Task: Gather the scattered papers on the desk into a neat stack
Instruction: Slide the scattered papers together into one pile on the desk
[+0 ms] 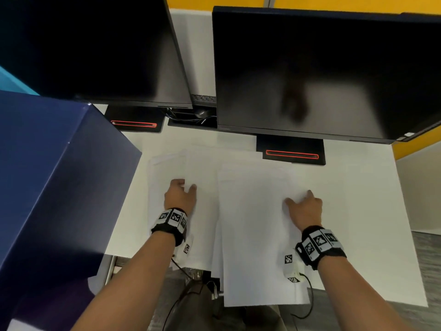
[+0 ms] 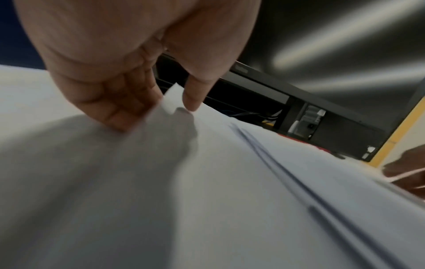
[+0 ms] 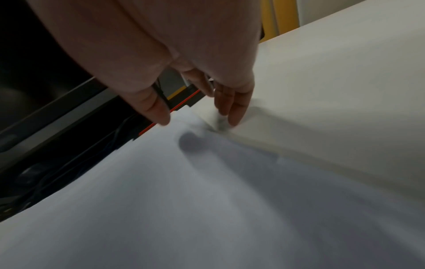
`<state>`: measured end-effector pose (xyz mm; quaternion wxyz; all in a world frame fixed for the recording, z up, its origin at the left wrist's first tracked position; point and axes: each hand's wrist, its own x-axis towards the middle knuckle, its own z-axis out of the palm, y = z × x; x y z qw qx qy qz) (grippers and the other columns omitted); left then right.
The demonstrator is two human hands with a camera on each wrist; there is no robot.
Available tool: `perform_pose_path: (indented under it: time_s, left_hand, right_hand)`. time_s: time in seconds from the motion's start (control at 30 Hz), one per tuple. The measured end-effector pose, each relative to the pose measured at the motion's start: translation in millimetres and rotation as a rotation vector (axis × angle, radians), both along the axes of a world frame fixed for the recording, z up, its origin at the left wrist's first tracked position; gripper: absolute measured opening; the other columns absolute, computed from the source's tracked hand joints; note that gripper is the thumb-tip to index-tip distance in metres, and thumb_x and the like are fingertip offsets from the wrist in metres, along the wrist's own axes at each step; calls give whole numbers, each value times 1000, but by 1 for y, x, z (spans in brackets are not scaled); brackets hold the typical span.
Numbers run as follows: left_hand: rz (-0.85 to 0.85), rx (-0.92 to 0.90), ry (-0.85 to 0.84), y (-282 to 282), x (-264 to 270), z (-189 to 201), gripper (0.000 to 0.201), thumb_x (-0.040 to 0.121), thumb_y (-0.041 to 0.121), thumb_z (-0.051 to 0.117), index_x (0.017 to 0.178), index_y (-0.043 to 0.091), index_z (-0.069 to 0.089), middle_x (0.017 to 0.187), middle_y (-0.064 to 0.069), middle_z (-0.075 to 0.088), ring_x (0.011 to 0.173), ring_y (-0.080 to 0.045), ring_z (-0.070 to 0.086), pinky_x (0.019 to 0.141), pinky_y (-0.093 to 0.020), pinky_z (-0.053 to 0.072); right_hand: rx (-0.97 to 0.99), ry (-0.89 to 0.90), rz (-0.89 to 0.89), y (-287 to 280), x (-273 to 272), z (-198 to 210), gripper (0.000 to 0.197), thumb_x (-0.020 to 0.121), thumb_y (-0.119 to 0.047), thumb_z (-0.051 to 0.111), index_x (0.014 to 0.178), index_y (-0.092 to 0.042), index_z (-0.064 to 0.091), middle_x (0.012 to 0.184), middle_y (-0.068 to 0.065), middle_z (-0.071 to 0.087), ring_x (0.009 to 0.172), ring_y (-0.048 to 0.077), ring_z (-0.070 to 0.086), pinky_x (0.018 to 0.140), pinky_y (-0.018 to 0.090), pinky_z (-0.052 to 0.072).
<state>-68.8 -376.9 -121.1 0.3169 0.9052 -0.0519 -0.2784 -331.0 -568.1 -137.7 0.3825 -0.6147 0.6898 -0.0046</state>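
Several white paper sheets lie overlapping on the white desk (image 1: 358, 187). A large top sheet (image 1: 253, 225) (image 3: 161, 182) in the middle hangs over the desk's front edge. My left hand (image 1: 185, 186) (image 2: 165, 109) is on the left sheets (image 1: 164, 168). It pinches the raised corner of a sheet (image 2: 174, 96) between curled fingers (image 2: 119, 109) and thumb. My right hand (image 1: 299, 199) (image 3: 197, 120) rests at the middle sheet's right edge, its straight fingertips (image 3: 232, 116) pressing down and its thumb on the paper.
Two dark monitors (image 1: 95, 48) (image 1: 322, 75) stand at the back, on black bases with red lines (image 1: 133, 124) (image 1: 292, 154). Cables (image 1: 191, 115) lie between them. A big dark blue box (image 1: 55, 175) closes off the left side. A yellow wall (image 1: 415, 144) is at the right.
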Motion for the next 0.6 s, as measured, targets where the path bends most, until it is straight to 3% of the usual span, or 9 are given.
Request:
perform_pose_path:
  time_s: [0.07, 0.17, 0.3, 0.4, 0.47, 0.5, 0.6]
  left_hand:
    - [9, 2, -22, 1, 5, -1, 41, 93, 35, 57, 126, 12, 55, 115, -9, 66, 108, -29, 63, 83, -26, 44]
    - [-112, 35, 18, -15, -13, -5, 44, 100, 27, 47, 139, 5, 46, 136, -19, 56, 125, -34, 53, 100, -30, 40]
    - [-138, -41, 88, -43, -46, 3, 46, 104, 27, 38, 143, 3, 37, 140, -20, 51, 127, -35, 50, 101, -33, 39]
    - [-193, -43, 72, -27, -39, 11, 46, 103, 32, 38, 141, 5, 40, 138, -18, 53, 126, -32, 51, 99, -30, 38]
    - [-291, 55, 68, 3, -31, 9, 45, 101, 38, 42, 133, 8, 49, 132, -14, 59, 120, -30, 56, 97, -28, 40]
    - [-351, 130, 87, 18, -32, 7, 44, 99, 41, 42, 127, 9, 54, 126, -13, 63, 116, -30, 59, 96, -29, 42]
    - [-545, 306, 176, 45, -53, -5, 42, 101, 40, 34, 111, 7, 59, 117, -15, 65, 103, -31, 63, 90, -32, 48]
  right_hand:
    - [0, 59, -91, -6, -4, -1, 72, 85, -35, 61, 143, 1, 36, 143, 22, 33, 128, 43, 42, 106, 48, 41]
    - [15, 30, -56, -1, 18, 2, 56, 89, -30, 56, 130, 5, 46, 137, 26, 35, 118, 46, 48, 104, 46, 42]
    - [7, -114, 79, 12, 57, 6, 49, 87, -26, 56, 126, 3, 47, 127, 23, 42, 109, 43, 53, 101, 46, 45]
    - [-31, -218, 141, 10, 41, 16, 28, 88, -19, 57, 104, 3, 55, 103, 16, 56, 92, 34, 59, 79, 31, 50]
    - [-36, -111, 232, 9, 11, 15, 26, 88, -26, 56, 88, 1, 56, 92, 15, 58, 86, 32, 60, 70, 27, 44]
    - [-13, -21, 267, 13, -3, 14, 31, 89, -31, 54, 88, 0, 55, 95, 18, 58, 87, 34, 61, 70, 29, 44]
    - [36, 201, 365, 43, -28, 8, 42, 94, -31, 51, 119, 2, 50, 117, 24, 53, 100, 38, 58, 76, 32, 43]
